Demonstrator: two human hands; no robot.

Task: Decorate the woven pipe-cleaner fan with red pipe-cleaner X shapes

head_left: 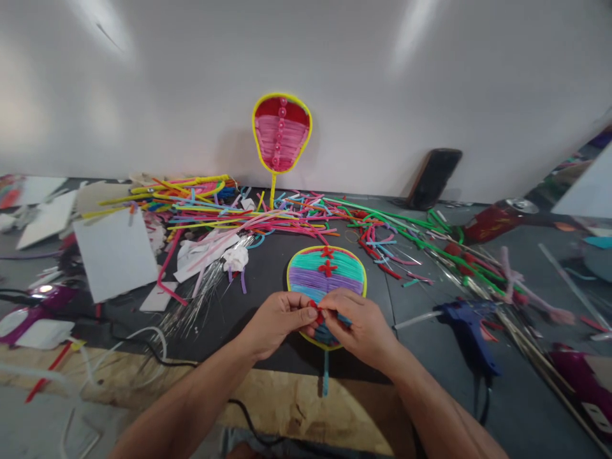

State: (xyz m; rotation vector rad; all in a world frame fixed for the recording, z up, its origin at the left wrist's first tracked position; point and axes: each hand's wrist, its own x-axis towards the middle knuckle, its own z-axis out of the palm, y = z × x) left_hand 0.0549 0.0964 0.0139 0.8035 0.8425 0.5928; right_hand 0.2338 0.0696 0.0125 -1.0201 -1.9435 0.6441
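A fan-shaped piece [354, 274] wound with teal, purple and blue pipe cleaners inside a yellow rim lies on the dark table before me, its blue stem [326, 376] pointing toward me. Two red pipe-cleaner crosses [327, 268] sit near its top. Over its lower half, my left hand [280, 322] and my right hand [363, 326] meet, fingertips pinched together on a small red pipe-cleaner piece [315, 307]. Fingers cover part of that red piece and of the fan beneath. I cannot tell whether the red piece touches the fan.
A pink fan [268, 134] with a yellow rim stands against the white wall. Loose pipe cleaners [287, 220] are heaped behind. A blue glue gun [471, 335] lies at right, near a red can [500, 220] and a phone [435, 178]. White cards [115, 252] lie left.
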